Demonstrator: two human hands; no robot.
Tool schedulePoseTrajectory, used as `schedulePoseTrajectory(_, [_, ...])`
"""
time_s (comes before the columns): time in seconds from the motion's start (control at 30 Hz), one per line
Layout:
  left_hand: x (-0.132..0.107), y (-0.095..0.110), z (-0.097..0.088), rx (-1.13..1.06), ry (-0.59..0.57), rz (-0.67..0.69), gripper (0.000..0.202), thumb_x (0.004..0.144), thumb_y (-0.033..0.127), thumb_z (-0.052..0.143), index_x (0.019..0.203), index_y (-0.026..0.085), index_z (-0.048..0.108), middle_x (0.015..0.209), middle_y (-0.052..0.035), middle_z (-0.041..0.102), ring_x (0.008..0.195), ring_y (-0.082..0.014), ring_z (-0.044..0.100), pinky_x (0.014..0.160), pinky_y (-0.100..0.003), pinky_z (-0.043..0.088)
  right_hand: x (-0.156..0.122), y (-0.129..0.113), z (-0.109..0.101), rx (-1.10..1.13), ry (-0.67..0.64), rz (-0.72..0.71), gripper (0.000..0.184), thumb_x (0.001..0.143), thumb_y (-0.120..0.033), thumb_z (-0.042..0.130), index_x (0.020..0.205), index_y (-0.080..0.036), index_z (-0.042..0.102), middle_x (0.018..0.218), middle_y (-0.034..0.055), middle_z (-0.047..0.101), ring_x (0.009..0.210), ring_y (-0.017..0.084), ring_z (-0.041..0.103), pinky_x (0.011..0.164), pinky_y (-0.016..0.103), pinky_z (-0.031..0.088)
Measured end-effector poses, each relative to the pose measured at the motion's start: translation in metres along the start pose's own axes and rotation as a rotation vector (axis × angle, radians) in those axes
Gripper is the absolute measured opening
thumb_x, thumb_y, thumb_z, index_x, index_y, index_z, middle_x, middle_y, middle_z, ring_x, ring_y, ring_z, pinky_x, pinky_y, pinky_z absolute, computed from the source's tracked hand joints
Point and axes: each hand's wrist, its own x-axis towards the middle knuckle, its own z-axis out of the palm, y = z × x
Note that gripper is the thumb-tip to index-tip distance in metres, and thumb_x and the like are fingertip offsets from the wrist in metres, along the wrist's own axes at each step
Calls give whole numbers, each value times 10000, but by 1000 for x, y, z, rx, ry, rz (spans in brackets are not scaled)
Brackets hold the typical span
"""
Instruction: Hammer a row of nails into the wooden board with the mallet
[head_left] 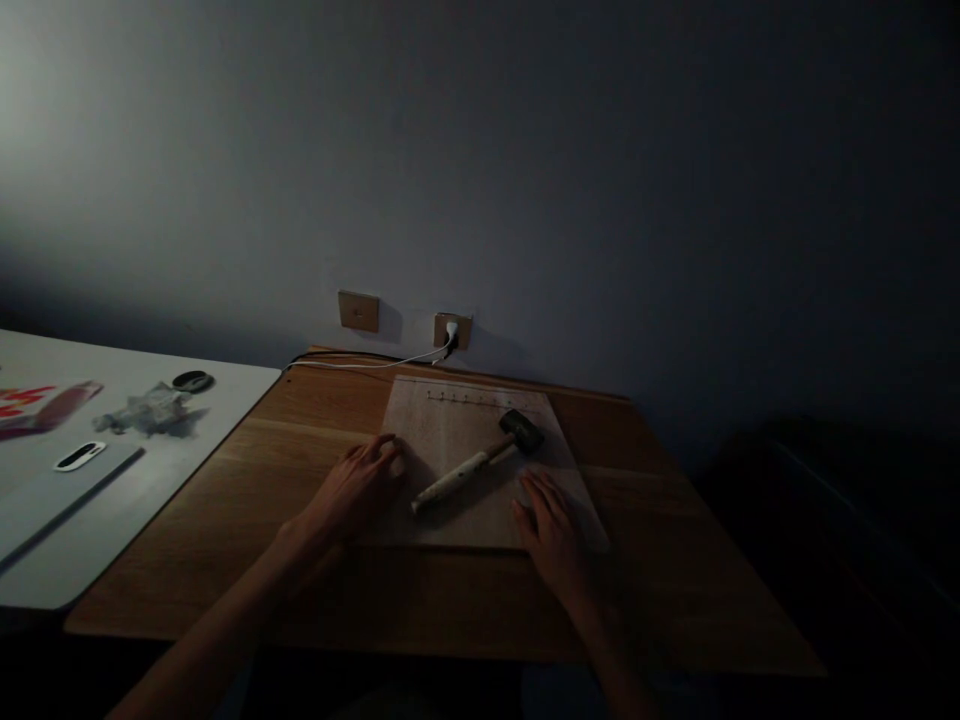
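Note:
A pale board (420, 440) lies on the wooden table. Across it, at a slant, rests a mallet (465, 474), its dark head to the far right and its light-gripped handle toward the near left. Near the board's far edge stands a row of several small nails (466, 399). My left hand (358, 488) is at the board's left edge, fingers loosely bent and holding nothing that shows. On the board's right part, just nearer than the mallet head, my right hand (551, 528) lies open with its fingers stretched out. Neither hand touches the mallet.
To the left, a white table (225, 390) holds a grey laptop-like slab (67, 490), a crumpled plastic bag (154, 410), a round dark object (192, 381) and a red-printed packet (52, 405). A white cable (352, 365) runs along the wooden table's (247, 490) back edge to a wall socket (463, 332).

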Motion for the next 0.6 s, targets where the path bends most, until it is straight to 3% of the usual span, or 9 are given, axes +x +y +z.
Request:
schedulePoseTrajectory(0.2, [1, -4, 12, -12, 74, 27, 342, 974, 305, 547, 1304, 216, 577, 1464, -132, 530, 1266, -286, 592, 1081, -434, 503, -3, -3, -1, 10, 21, -2, 455, 1035, -436, 446, 1359, -173, 628, 1437, 158, 606, 1412, 314, 476, 1177, 581, 379])
schedulePoseTrajectory(0.33, [8, 4, 15, 14, 54, 90, 384, 988, 331, 551, 1358, 230, 551, 1436, -117, 556, 1234, -280, 603, 1049, -427, 524, -3, 11, -9, 37, 26, 26, 437, 1019, -445, 462, 1309, -178, 649, 1410, 155, 625, 1384, 306, 506, 1170, 571, 392])
schedulePoseTrajectory(0.47, [30, 29, 16, 25, 7, 229, 315, 994, 335, 560, 1278, 207, 612, 1415, -128, 566, 1229, -276, 601, 1035, -418, 529, -2, 44, -29, 49, 21, 69, 438, 996, -471, 469, 1255, -175, 661, 1381, 164, 645, 1345, 293, 549, 1162, 542, 410])
schedulePoseTrajectory(0.6, [61, 69, 24, 51, -48, 432, 168, 1003, 288, 545, 1043, 228, 696, 1331, -94, 613, 1342, -279, 511, 1080, -421, 488, -4, 91, -59, 21, 11, 173, 455, 949, -518, 477, 1202, -190, 667, 1364, 165, 657, 1322, 300, 575, 1148, 519, 424])
